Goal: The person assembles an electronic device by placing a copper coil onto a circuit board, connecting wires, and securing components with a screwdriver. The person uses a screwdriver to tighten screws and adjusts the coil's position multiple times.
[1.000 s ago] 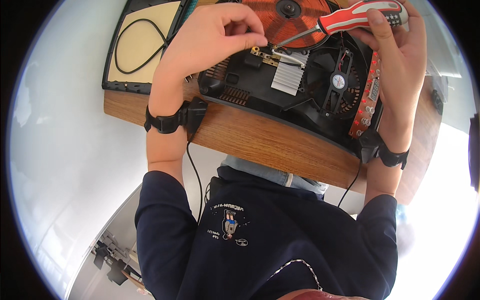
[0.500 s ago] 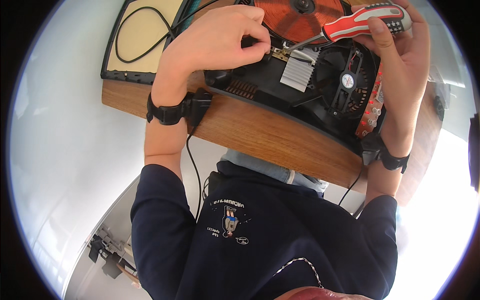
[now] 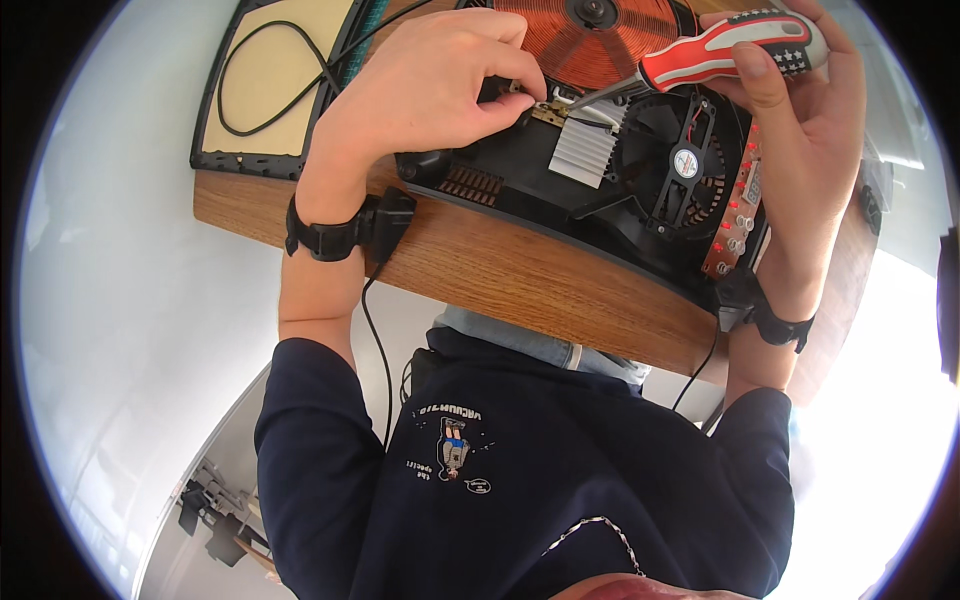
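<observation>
One screwdriver (image 3: 700, 60), axis slanting, tip (image 3: 574, 105) leftward

White lettering on a shirt (image 3: 600, 450), small markings on an opened black appliance (image 3: 530, 175).
On the near, navy shirt, an arched line of letters (image 3: 449, 410) runs along the far edge of the print, upside down in view; smaller letters (image 3: 421, 468) stand left of the cartoon figure (image 3: 454, 450), and a speech bubble (image 3: 479, 486) near its head holds script too tiny to read. Farther off, the fan (image 3: 662, 205) bears a round white label (image 3: 686, 164), its print illegible. On the reddish control board (image 3: 722, 248) at right, a digit display (image 3: 754, 182) partly shows, its figures unclear. White stars (image 3: 794, 62) mark the screwdriver (image 3: 690, 62) handle's black end.
</observation>
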`<state>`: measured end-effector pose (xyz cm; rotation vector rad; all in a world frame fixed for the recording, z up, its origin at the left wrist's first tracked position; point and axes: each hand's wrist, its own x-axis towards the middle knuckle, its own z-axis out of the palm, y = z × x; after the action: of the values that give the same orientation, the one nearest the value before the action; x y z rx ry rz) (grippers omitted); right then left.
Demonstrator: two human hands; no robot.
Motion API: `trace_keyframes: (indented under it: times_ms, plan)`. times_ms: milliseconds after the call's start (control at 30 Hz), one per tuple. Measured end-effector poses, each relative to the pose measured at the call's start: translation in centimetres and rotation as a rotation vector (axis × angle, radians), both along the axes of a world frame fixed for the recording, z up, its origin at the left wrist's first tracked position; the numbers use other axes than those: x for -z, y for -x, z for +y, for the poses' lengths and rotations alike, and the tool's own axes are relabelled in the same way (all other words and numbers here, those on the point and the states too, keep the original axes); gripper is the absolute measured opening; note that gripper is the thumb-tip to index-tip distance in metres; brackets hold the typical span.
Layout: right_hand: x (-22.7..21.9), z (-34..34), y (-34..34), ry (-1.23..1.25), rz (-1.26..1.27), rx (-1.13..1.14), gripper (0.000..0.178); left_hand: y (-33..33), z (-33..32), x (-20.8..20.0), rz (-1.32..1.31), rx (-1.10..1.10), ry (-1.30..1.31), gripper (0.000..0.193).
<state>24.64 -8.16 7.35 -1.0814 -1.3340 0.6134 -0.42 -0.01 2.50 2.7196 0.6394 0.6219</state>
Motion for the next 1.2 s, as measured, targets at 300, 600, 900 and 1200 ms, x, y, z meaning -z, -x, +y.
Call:
trace_keyframes:
  times_ms: [300,600,900,1200]
  plan:
    - [0.2,0.0,-0.5,-0.015,-0.005,-0.038,0.053,-0.9,-0.4,0.7,0.071,-0.049,-0.024,0.011]
    - [0.4,0.3,-1.6,-0.029,-0.115,-0.095,0.054,0.3,0.3,0.2,0.05,0.044,0.078,0.015]
    - [-2.4,-1.0,0.9,-0.01,-0.427,0.186,0.055,0.1,0.0,0.6,0.067,0.104,0.146,0.023]
    - [-2.2,-0.6,-0.3,-0.007,-0.269,0.036,0.058,-0.1,-0.4,0.1,0.117,0.041,0.081,0.019]
